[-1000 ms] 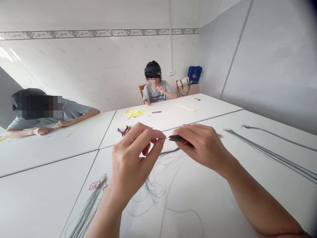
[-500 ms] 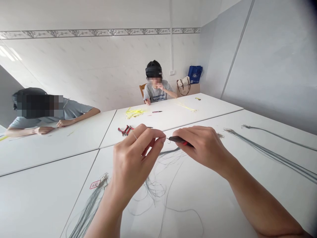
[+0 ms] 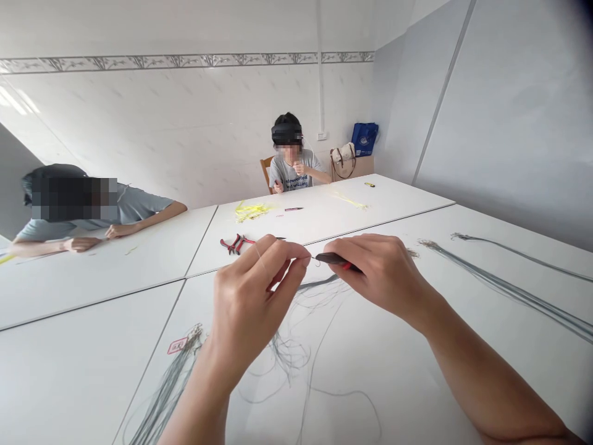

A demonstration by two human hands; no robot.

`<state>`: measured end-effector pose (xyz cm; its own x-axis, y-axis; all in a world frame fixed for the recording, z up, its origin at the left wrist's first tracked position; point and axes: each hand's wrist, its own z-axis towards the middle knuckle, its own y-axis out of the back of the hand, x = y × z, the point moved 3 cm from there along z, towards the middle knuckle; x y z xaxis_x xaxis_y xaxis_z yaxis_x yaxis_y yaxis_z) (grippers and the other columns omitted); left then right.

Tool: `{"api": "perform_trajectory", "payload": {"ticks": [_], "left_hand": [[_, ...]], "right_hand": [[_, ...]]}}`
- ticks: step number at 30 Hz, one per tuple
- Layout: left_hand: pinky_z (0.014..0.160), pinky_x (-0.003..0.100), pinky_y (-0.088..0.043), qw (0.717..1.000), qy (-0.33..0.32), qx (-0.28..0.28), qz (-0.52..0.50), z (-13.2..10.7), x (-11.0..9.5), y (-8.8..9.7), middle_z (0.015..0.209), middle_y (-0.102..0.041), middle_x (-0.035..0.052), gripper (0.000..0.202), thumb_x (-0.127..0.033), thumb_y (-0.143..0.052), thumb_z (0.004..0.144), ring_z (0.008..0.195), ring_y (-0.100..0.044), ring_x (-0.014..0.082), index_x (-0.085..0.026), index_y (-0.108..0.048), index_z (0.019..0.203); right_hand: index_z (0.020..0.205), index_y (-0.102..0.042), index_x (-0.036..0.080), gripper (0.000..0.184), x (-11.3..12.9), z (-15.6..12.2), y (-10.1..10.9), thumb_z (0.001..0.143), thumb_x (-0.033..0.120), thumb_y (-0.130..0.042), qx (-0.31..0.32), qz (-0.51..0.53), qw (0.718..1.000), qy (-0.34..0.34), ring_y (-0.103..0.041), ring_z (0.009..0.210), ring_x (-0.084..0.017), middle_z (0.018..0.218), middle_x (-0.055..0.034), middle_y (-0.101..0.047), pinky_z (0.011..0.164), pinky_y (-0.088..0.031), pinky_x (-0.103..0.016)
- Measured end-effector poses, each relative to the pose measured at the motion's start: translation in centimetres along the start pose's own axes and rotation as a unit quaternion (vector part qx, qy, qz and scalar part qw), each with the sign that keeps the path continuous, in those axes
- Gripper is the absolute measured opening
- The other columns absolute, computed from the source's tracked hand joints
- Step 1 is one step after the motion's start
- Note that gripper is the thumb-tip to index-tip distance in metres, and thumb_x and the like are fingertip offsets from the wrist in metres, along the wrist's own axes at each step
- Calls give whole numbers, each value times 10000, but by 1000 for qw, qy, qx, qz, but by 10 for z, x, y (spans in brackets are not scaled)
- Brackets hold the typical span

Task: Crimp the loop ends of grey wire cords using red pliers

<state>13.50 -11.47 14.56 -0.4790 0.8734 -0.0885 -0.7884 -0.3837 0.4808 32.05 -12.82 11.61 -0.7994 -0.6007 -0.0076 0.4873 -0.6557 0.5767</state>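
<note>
My left hand pinches thumb and index finger together at the near end of a tiny fish hook. The curved part of the hook hangs between my two hands. A thin pale line runs across the back of my left hand. Wrapped in my right hand are black-and-red pliers, their dark tip beside the hook; most of the tool is hidden by the fingers. Below my hands, loose grey fishing line lies in curls on the white table.
A bundle of grey lines with a red-edged tag lies at left. More grey bundles stretch along the right. Red-handled pliers and yellow strands lie beyond my hands. Two people sit across the tables.
My hands stay almost in place, the left shifted very slightly right. Across the table, a person's raised hand has come down a little from the face.
</note>
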Motion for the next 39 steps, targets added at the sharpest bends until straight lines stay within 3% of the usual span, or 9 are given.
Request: {"api": "perform_trajectory", "payload": {"ticks": [6,12,17,20,24,29,36,39], "left_hand": [[593,214,-445,1000,-2,-27,10,-2,-1,-1,689,-511,-72,170,-31,-664,897,583,-416,56,-197,-651,930],[560,246,-404,994,77,-2,-76,-1,4,-2,626,-374,-71,145,-81,-662,899,564,-383,76,-216,-677,848],[563,256,-409,993,87,-10,-83,0,2,-4,605,-356,-75,151,-83,-655,885,545,-363,80,-220,-686,829],[561,249,-414,991,85,-17,-98,-1,-1,-6,591,-349,-77,170,-67,-643,877,550,-385,83,-226,-680,827],[560,243,-418,990,83,-10,-113,0,-3,-7,602,-360,-76,172,-62,-640,875,544,-378,79,-228,-672,845],[557,242,-404,991,79,-3,-105,0,-4,-8,610,-354,-74,168,-63,-643,877,548,-365,79,-225,-647,833],[564,239,-411,994,64,7,-91,-2,-5,-8,618,-386,-70,172,-54,-634,882,546,-342,78,-222,-641,843],[533,227,-414,992,83,16,-97,-2,-4,-8,622,-461,-64,157,-71,-646,880,534,-386,75,-223,-648,843]], "right_hand": [[861,-595,188,103,1,1,0,947,130,-588,-2,11,1000,7,-409,566,-87,636,56,-541,550,-317,-239],[883,-603,188,86,2,1,2,966,167,-592,0,83,996,-37,-427,576,-77,667,47,-562,546,-336,-228],[926,-601,208,80,9,5,-1,958,272,-637,-16,327,936,-131,-458,591,-69,709,51,-555,546,-389,-210],[886,-576,208,92,14,5,-5,918,216,-662,-31,380,911,-157,-477,592,-64,745,48,-573,527,-384,-208],[812,-554,206,137,17,5,-6,918,139,-608,-62,402,898,-170,-470,561,-64,679,54,-549,515,-391,-210],[813,-566,205,140,14,5,-3,948,182,-596,-63,412,891,-181,-474,551,-70,685,41,-544,500,-397,-217],[806,-569,202,158,13,4,-2,962,199,-595,-47,393,903,-170,-474,565,-73,670,42,-532,517,-405,-215],[805,-569,202,159,11,5,-2,961,205,-597,-47,378,909,-171,-483,564,-75,683,37,-549,520,-412,-219]]}}
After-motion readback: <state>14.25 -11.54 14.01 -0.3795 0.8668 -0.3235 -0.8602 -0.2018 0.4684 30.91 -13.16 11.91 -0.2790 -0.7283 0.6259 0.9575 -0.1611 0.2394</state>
